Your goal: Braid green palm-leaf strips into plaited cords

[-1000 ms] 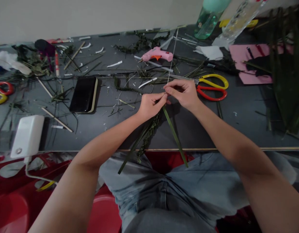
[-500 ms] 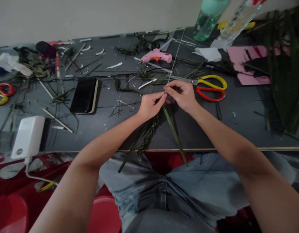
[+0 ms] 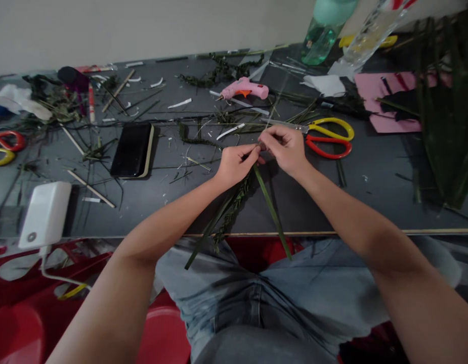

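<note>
My left hand (image 3: pixel 237 163) is closed at the upper end of a braided green leaf strand (image 3: pixel 234 210), which hangs down past the table's front edge. Flat, loose leaf strips trail beside it, one of them a long green strip (image 3: pixel 272 212) slanting down to the right. Close against the left fingertips, my right hand (image 3: pixel 285 149) pinches a thin pale strip (image 3: pixel 269 117) that points up and away and looks blurred. The fingers hide where the strip meets the braid. Just right of my right hand lie scissors (image 3: pixel 329 137) with yellow and red handles.
Beyond my hands is a pink glue gun (image 3: pixel 244 89). To the left are a black phone-like device (image 3: pixel 132 150) and a white power bank (image 3: pixel 46 215) with a cable. A green bottle (image 3: pixel 325 38) stands at the back; large leaves (image 3: pixel 446 116) lie right. Leaf scraps litter the dark table (image 3: pixel 313 212).
My right hand has shifted very slightly, and the thin strip in it has swung and blurred. My left hand and the braid stay nearly in place.
</note>
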Motion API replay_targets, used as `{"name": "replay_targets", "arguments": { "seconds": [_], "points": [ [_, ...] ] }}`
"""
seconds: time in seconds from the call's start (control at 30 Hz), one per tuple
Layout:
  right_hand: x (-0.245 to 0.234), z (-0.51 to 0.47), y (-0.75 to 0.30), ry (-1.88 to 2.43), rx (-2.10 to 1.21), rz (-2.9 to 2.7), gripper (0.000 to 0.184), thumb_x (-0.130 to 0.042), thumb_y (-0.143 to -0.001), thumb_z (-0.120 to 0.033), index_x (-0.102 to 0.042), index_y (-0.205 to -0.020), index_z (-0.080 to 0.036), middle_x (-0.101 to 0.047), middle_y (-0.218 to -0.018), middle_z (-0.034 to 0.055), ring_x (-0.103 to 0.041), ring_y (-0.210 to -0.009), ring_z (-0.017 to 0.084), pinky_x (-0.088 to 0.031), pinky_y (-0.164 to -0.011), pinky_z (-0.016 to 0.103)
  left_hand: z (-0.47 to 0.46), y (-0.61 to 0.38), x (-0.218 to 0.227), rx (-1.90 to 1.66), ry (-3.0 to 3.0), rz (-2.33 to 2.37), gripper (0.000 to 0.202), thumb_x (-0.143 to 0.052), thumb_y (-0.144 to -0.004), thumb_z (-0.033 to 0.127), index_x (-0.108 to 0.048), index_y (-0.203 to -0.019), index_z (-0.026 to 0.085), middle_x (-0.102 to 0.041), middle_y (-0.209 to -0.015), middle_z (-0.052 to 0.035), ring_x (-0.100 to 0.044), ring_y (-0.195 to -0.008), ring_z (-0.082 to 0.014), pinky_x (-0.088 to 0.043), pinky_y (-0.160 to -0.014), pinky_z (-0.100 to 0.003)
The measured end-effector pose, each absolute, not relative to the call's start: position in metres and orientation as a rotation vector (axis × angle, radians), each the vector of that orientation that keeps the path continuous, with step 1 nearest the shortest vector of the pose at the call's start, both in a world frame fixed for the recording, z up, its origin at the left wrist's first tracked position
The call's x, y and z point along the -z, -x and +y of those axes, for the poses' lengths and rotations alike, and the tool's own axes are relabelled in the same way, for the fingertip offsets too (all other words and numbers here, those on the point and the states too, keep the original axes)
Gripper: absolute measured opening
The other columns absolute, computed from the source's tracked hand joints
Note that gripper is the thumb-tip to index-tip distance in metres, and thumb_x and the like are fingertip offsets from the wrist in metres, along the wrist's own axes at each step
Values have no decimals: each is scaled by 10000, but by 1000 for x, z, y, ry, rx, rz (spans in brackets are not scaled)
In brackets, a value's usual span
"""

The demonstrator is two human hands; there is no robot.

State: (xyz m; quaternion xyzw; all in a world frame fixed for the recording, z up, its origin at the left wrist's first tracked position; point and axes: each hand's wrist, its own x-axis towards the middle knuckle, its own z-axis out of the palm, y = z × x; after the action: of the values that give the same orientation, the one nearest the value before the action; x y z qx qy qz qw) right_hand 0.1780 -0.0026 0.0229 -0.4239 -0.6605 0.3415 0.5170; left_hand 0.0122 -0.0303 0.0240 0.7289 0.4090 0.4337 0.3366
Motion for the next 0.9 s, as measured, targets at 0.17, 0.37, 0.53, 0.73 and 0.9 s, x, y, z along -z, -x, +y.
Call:
{"name": "replay_targets", "arguments": {
  "seconds": [0.17, 0.37, 0.53, 0.73, 0.9],
  "points": [
    [-16, 18, -212, 1299, -437, -1548, 614, -483, -856, -795, -657, -833, -207, -636, -712, 62, -624, -718, 202, -482, -654, 348, -29, -13, -23, -1125, -1849, 1137, 388, -493, -985, 422, -784, -873, 191, -784, -770, -42, -721, -714, -125, -541, -659, -220],
    [-35, 0, -203, 1265, -456, -1656, 517, -548, -875, -728, -665, -927, -227, -606, -672, 25, -591, -677, 175, -449, -656, 329, -28, -13, -25, -1219, -1838, 1238, 341, -521, -978, 403, -786, -904, 200, -768, -713, -15, -690, -679, -126, -543, -674, -240],
    [-40, -18, -175, 1132, -1013, -1930, 597, -628, -772, -777, -645, -706, -183, -583, -579, 3, -529, -551, 130, -370, -545, 289, -26, -11, -24, -1349, -1790, 1282, 285, -545, -969, 344, -783, -921, 194, -793, -857, -26, -716, -785, -141, -558, -743, -258],
    [-37, -15, -175, 1107, -1164, -1890, 526, -725, -727, -697, -671, -713, -175, -593, -550, -7, -483, -464, 102, -363, -520, 276, -23, -10, -21, -1383, -1705, 1375, 342, -537, -976, 429, -783, -903, 204, -786, -822, -30, -728, -832, -164, -575, -785, -281],
    [-37, -17, -173, 1100, -1130, -1941, 483, -721, -761, -635, -631, -638, -176, -560, -513, -17, -450, -469, 93, -339, -523, 272, -18, -10, -18, -1364, -1676, 1355, 298, -553, -972, 383, -792, -953, 207, -795, -850, -31, -732, -817, -145, -579, -796, -266]
  ]
}}
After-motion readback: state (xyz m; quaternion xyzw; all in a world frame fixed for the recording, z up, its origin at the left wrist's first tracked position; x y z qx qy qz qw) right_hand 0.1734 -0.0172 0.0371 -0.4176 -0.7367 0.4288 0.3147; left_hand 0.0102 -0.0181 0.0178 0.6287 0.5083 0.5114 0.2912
